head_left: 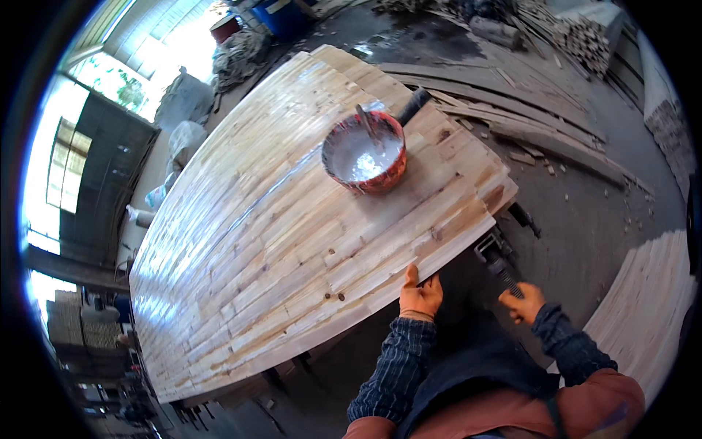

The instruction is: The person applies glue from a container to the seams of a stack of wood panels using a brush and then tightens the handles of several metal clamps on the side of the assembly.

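A broad panel of glued wooden strips (292, 241) fills the middle, shiny and wet-looking toward its left side. My left hand (420, 298), in an orange glove, grips the panel's near edge with its thumb raised; part of the fingers is hidden. To its right, my right hand (523, 303), also gloved in orange, is closed around the end of a dark threaded clamp screw (503, 274). The clamp's frame sits at the panel's near right edge. A red-rimmed bowl (395, 173) of whitish glue rests on the panel, with a brush or stick (367, 126) standing in it.
A dark bar end (414, 106) sticks up beyond the bowl, and another (525, 219) juts from the right edge. Long boards (556, 150) and scraps lie on the floor to the right. Stacked panels (643, 307) stand at lower right; bundled sticks (581, 40) lie farther off.
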A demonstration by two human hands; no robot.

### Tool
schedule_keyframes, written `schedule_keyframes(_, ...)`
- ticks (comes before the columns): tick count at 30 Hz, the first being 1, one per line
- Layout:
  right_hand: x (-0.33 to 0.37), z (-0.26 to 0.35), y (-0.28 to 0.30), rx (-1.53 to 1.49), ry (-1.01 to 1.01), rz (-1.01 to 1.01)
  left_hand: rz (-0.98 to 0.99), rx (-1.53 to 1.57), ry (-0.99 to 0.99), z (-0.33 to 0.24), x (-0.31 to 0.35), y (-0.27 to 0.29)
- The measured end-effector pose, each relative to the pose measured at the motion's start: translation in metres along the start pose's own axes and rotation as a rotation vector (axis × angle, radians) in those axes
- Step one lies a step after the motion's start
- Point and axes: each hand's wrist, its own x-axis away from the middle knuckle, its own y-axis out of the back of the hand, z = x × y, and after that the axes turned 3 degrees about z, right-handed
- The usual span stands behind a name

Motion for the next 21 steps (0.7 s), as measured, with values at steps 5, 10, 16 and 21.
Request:
schedule_keyframes(5,-0.002,0.005,0.008,0.093,-0.026,-0.203,-0.029,-0.058,0.041,0.004,-0.001,-0.004)
schedule_keyframes(10,-0.007,0.011,0.016,0.131,-0.086,-0.224,-0.004,-0.053,0.055,-0.006,-0.009,0.007)
schedule_keyframes(16,-0.014,-0.027,0.022,0.536,0.331,-0.466,-0.001,-0.252,-0.027,0.005,-0.005,0.008)
schedule_keyframes(21,-0.022,-0.012,0.015,0.226,0.009,-0.203,0.024,-0.268,-0.015,-0.008,0.000,0.006)
